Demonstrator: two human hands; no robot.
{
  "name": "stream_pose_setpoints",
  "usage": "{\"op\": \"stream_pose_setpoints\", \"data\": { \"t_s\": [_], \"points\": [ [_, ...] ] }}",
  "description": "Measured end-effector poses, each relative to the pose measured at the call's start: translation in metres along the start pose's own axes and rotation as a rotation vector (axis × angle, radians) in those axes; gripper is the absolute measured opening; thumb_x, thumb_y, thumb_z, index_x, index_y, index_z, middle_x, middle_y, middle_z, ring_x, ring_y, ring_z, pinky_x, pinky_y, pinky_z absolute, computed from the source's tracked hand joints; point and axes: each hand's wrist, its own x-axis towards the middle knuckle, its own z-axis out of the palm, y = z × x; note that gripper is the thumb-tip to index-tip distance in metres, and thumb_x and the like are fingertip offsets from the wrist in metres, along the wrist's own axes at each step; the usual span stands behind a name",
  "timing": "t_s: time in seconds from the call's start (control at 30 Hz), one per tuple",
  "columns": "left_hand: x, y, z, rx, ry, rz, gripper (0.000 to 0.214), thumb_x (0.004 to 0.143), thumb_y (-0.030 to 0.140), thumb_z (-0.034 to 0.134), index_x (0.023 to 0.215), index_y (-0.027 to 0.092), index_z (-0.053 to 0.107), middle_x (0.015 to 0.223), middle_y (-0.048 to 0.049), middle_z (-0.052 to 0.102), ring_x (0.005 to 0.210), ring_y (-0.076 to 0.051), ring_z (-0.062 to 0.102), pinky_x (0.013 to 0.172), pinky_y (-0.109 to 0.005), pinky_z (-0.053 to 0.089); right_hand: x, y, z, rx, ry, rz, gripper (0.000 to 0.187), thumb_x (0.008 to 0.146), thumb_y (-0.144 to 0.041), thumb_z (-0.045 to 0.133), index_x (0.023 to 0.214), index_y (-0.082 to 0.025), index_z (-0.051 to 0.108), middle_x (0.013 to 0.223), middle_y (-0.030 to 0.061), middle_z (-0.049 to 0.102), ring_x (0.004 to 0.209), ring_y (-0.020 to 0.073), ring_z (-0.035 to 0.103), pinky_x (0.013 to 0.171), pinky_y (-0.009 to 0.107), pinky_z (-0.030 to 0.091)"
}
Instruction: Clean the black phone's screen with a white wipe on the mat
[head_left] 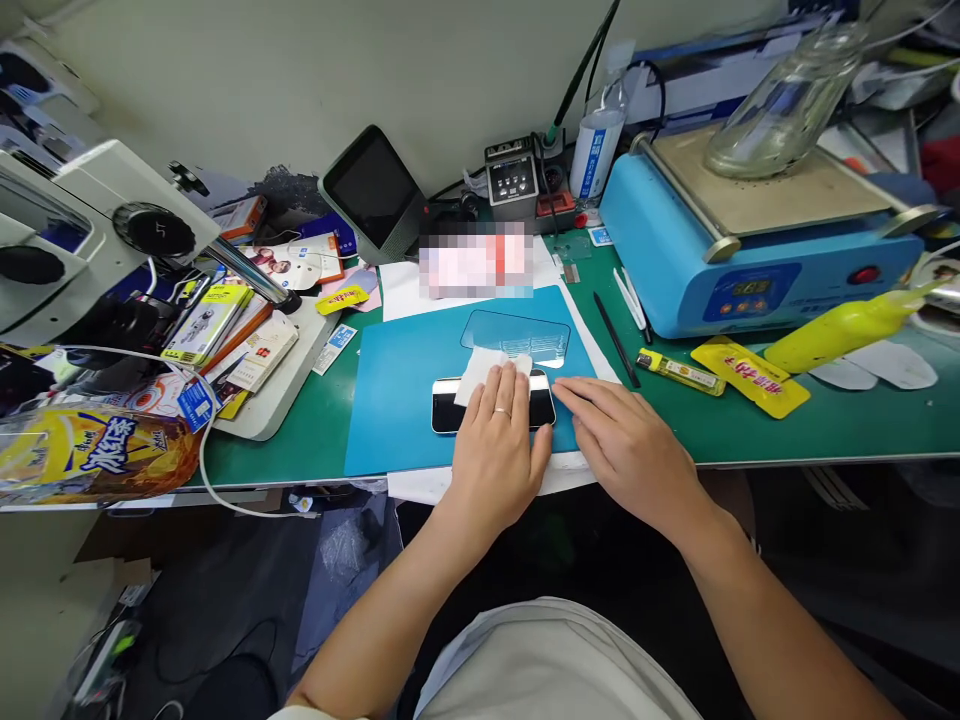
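Observation:
A dark phone (447, 405) lies flat on a blue work mat (397, 400) near the bench's front edge. My left hand (496, 440) rests on it with fingers stretched flat, pressing a white wipe (486, 365) onto the screen. My right hand (622, 440) lies flat and open at the phone's right end, fingertips touching its edge. A clear protective film (517, 335) lies on the mat just behind the phone.
A microscope (82, 230) and cluttered packets stand at left. A blue heating machine (750, 240) with a glass jar (787, 100) sits at back right. A yellow bottle (847, 325), yellow sachet (750, 375), tweezers (630, 300) and a black tool (615, 340) lie on the green mat (825, 420).

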Motion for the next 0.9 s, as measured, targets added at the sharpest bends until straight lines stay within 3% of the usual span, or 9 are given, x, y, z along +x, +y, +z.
{"op": "stream_pose_setpoints", "data": {
  "t_s": [0.2,0.47,0.67,0.9],
  "points": [
    [-0.030,-0.006,-0.011,-0.021,0.009,0.043,0.056,0.110,0.035,0.037,0.158,0.006,0.039,0.167,-0.0185,0.039,0.157,-0.030,0.035,0.122,-0.049,0.042,0.006,-0.006,-0.006,-0.027,0.034,0.004,0.036,0.104,-0.026,0.051,0.135,-0.019,0.066,0.126,0.0148,0.076,0.117,0.0288,0.072,0.092,0.046,0.060],
    [-0.043,-0.034,-0.018,-0.001,0.028,-0.011,0.051,0.111,0.033,0.038,0.156,0.010,0.044,0.163,-0.0160,0.046,0.153,-0.027,0.043,0.121,-0.047,0.044,0.007,-0.007,-0.013,-0.086,0.042,-0.038,0.033,0.104,-0.030,0.053,0.131,-0.018,0.068,0.126,0.0151,0.077,0.115,0.0290,0.074,0.091,0.046,0.063],
    [-0.060,-0.031,-0.012,0.029,0.074,-0.125,0.052,0.110,0.028,0.037,0.159,0.009,0.039,0.166,-0.0175,0.041,0.155,-0.029,0.039,0.122,-0.053,0.040,0.005,-0.008,-0.008,-0.132,0.033,-0.037,0.035,0.103,-0.031,0.055,0.130,-0.013,0.068,0.126,0.0176,0.077,0.117,0.0297,0.073,0.094,0.045,0.061],
    [-0.061,-0.039,-0.013,0.033,0.050,-0.117,0.053,0.112,0.033,0.033,0.158,0.009,0.040,0.166,-0.0151,0.041,0.155,-0.029,0.039,0.124,-0.053,0.039,0.003,-0.003,-0.002,-0.149,0.065,-0.077,0.038,0.105,-0.035,0.053,0.131,-0.011,0.067,0.128,0.0172,0.076,0.117,0.0292,0.071,0.092,0.044,0.060]
  ]
}}
